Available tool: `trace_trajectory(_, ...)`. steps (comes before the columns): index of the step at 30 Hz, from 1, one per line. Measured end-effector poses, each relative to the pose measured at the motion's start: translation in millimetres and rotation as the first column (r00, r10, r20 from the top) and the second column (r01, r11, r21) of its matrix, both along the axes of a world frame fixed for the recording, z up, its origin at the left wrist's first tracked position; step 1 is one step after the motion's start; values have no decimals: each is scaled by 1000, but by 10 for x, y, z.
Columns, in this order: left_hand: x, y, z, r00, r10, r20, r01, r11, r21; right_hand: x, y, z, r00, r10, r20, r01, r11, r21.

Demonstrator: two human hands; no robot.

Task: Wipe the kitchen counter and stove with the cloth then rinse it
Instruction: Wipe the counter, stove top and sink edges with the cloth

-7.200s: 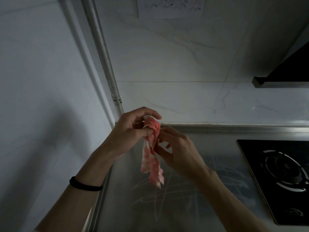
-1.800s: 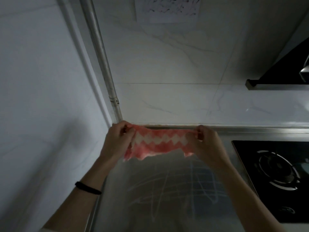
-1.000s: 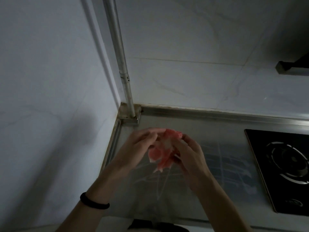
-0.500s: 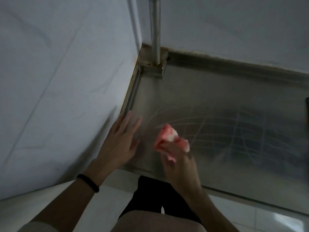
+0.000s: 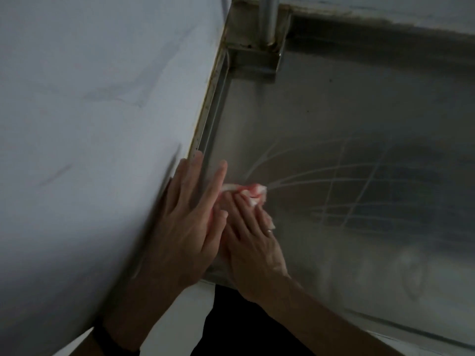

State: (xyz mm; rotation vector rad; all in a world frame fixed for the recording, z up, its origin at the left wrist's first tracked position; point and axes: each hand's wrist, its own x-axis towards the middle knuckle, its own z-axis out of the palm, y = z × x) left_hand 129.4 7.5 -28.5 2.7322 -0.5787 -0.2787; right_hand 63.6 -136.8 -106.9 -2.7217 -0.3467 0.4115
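Note:
The pink and white cloth (image 5: 253,192) lies bunched on the steel counter (image 5: 347,155) near its left edge. My right hand (image 5: 250,237) presses flat on top of the cloth, fingers spread over it. My left hand (image 5: 190,222) rests open beside it with straight fingers, against the counter's left rim and the wall, partly overlapping the right hand. White scribbled lines mark the counter to the right of the cloth. The stove is out of view.
A white tiled wall (image 5: 97,111) runs along the left. A metal pipe (image 5: 267,19) rises from a bracket in the far left corner. The back wall edge (image 5: 385,16) bounds the counter. The counter's front edge (image 5: 385,327) runs lower right.
The cloth went from being folded between both hands to pressed on the counter under my right hand. The left hand let go and moved to the left rim. The view tilted down.

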Motion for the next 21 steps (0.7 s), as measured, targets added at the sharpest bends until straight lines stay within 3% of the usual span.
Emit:
trace_trajectory(3, 10, 17, -13, 999, 3, 47, -1, 999, -48, 375, -21, -87, 978, 208, 21, -208, 978, -32)
trace_trajectory(5, 11, 18, 5, 997, -13, 73, 18, 997, -71, 757, -187, -77, 970, 240, 41, -234, 966, -114)
trace_trajectory(8, 23, -5, 12, 999, 14, 35, -11, 996, -87, 1501, -432, -52, 990, 125, 73, -112, 981, -162)
trace_trajectory(13, 26, -14, -27, 997, 78, -22, -79, 995, -68, 2246, -575, 0, 992, -115, 57, 119, 990, -77)
trace_trajectory(16, 41, -51, -43, 994, 107, -24, -108, 991, -75, 1940, -419, 14, 984, -174, 49, 177, 982, -62)
trace_trajectory(21, 188, -197, -17, 988, 133, -82, -139, 987, -76, 88, 14, 54, 981, -168, 99, 172, 984, -37)
